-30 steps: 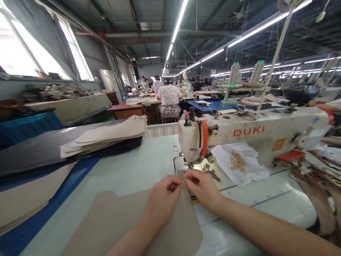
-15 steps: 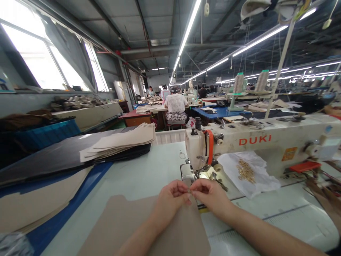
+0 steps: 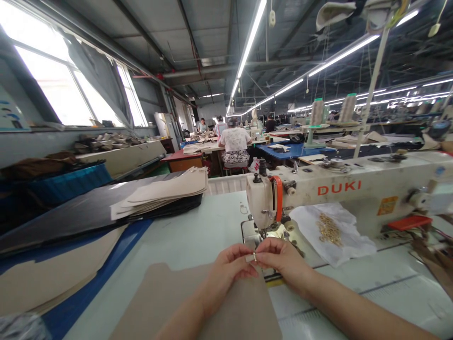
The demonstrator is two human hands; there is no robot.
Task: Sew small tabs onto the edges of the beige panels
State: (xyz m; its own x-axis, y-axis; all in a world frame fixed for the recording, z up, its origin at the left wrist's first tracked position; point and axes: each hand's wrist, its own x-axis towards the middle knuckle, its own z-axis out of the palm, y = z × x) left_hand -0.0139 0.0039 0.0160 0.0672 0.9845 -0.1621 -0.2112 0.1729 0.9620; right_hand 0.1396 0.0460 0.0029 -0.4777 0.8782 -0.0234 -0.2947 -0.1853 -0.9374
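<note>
In front of the needle of the sewing machine (image 3: 264,200), my left hand (image 3: 222,271) and my right hand (image 3: 286,262) meet, both with pinched fingers. A short pale strip (image 3: 249,259) shows at my left fingertips. A small gold-coloured metal ring (image 3: 255,257) sits at the strip's end, pinched by my right thumb and fingers. Whether the strip passes through the ring is too small to tell. A large beige panel (image 3: 170,302) lies flat on the table beneath my left hand and forearm, its near part cut off by the picture's edge.
A white plastic bag (image 3: 348,245) with many gold rings (image 3: 330,229) lies under the machine arm. Stacked beige panels (image 3: 166,189) rest at the left on black sheets; more panels (image 3: 60,269) lie on a blue surface (image 3: 102,274). A seated person (image 3: 234,139) is further ahead.
The ring and pale strip now show between my fingertips, where they were mostly hidden before. My hands have shifted only slightly; the view has moved a little.
</note>
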